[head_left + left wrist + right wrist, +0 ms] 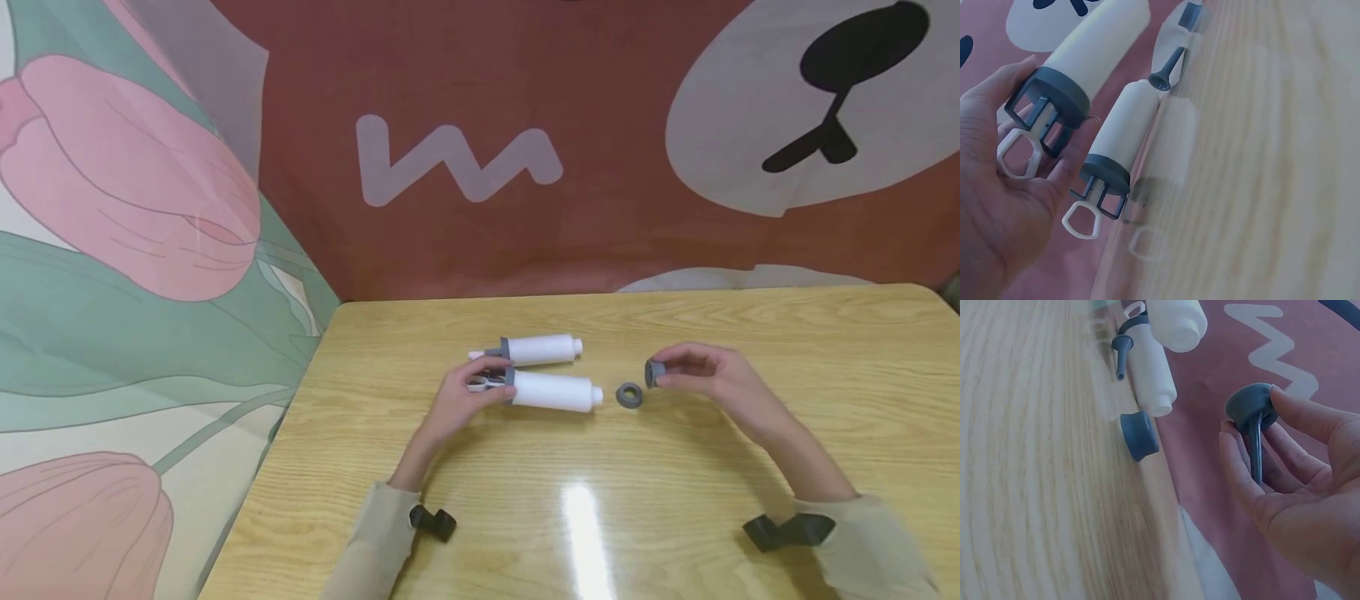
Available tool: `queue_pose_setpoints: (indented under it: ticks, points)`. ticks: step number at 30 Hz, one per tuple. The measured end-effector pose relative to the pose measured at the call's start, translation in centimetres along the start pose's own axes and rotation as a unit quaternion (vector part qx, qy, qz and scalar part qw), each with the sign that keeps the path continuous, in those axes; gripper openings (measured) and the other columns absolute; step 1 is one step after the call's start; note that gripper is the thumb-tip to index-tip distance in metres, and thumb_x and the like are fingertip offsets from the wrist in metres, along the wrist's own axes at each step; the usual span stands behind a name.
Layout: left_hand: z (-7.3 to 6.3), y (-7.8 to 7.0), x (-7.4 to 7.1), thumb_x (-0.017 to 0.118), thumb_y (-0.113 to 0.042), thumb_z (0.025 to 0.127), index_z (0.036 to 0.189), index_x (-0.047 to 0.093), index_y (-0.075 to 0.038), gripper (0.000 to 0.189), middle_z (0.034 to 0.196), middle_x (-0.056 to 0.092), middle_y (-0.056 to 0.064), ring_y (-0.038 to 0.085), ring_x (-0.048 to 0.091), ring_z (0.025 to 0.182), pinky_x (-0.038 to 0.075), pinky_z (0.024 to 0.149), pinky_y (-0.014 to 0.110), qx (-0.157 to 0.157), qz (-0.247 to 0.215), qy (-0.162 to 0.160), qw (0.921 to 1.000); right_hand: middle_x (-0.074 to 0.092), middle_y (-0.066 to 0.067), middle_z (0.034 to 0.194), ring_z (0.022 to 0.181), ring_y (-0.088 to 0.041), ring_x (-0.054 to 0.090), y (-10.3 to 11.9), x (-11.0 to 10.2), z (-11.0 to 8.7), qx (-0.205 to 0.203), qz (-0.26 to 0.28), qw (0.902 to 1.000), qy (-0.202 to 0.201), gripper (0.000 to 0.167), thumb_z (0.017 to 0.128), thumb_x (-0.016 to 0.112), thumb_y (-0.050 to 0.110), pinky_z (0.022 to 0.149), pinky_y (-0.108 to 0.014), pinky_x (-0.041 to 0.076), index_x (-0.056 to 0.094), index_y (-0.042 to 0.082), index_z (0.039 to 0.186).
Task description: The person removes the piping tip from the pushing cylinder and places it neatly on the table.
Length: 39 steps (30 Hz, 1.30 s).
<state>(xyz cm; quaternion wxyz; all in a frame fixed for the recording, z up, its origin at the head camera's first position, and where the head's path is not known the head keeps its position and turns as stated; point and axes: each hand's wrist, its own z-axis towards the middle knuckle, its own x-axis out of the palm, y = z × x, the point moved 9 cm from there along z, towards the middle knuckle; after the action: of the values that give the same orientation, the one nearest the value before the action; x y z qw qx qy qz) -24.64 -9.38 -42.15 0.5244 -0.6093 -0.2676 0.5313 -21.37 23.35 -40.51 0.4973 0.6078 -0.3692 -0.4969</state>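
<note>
My left hand [471,392] holds a white syringe-like tube [553,391] by its grey collar, between thumb and fingers. Its white pull ring [1020,154] hangs by the palm, and its narrow neck points right. Behind it a similar white tube [542,348] lies on the table. In my right hand [701,375], thumb and fingertips pinch a grey cup-shaped nozzle [1252,406] with a long thin spout, apart from the tubes. Just left of that hand lies a grey ring [629,395].
Both wrist views show a small grey funnel [1122,351] on the table near the tubes; I cannot make it out from the head. The wooden table [675,500] meets a printed cloth [480,242] at the back and another patterned hanging [150,333] at left.
</note>
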Motion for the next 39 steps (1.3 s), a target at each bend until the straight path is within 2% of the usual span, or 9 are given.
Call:
queue_pose_setpoints:
  ticks: [4,12,24,30,39]
  points:
    - [-0.1,0.4,0.6,0.081,-0.02,0.09,0.122,0.073,-0.013,0.034,0.119,0.07,0.002,0.022,0.062,0.107,0.052,0.093,0.043,-0.011,-0.002,0.018,0.9998,0.075,0.002,0.106,0.096,-0.012,0.071,-0.2,0.1,0.0,0.002,0.003,1.0,0.002,0.031,0.097,0.073,0.01,0.085,-0.025,0.057,0.066,-0.004,0.124]
    - [-0.1,1.2,1.1,0.082,-0.018,0.088,0.12,0.072,-0.01,0.034,0.12,0.068,0.004,0.021,0.061,0.108,0.05,0.095,0.041,-0.027,-0.012,0.027,0.9992,0.075,0.0,0.108,0.097,-0.012,0.071,-0.4,0.3,0.2,0.007,0.002,0.9999,0.008,0.032,0.097,0.073,0.012,0.086,-0.027,0.057,0.065,-0.004,0.124]
    - [-0.1,1.8,1.7,0.085,-0.012,0.083,0.118,0.07,-0.006,0.038,0.113,0.072,0.007,0.02,0.066,0.102,0.054,0.087,0.036,-0.03,-0.039,0.052,0.9975,0.074,-0.003,0.11,0.099,-0.014,0.071,-0.9,0.2,0.2,0.014,-0.006,0.9998,0.011,0.035,0.098,0.074,0.015,0.087,-0.028,0.057,0.065,-0.003,0.125]
    - [-0.1,2.3,1.6,0.086,-0.011,0.082,0.116,0.07,-0.007,0.038,0.11,0.07,0.007,0.021,0.065,0.096,0.054,0.083,0.034,-0.041,-0.038,0.059,0.9967,0.074,-0.001,0.109,0.099,-0.013,0.07,-1.1,0.2,0.2,0.018,-0.007,0.9997,0.013,0.035,0.098,0.074,0.016,0.088,-0.028,0.057,0.065,-0.003,0.126]
    - [-0.1,2.4,1.5,0.088,-0.008,0.078,0.115,0.069,-0.008,0.042,0.107,0.07,0.007,0.021,0.066,0.093,0.054,0.083,0.036,-0.045,-0.03,0.073,0.9959,0.074,-0.002,0.109,0.099,-0.013,0.07,-1.1,0.2,0.3,0.015,-0.002,0.9997,0.017,0.034,0.098,0.074,0.015,0.087,-0.028,0.057,0.065,-0.003,0.125]
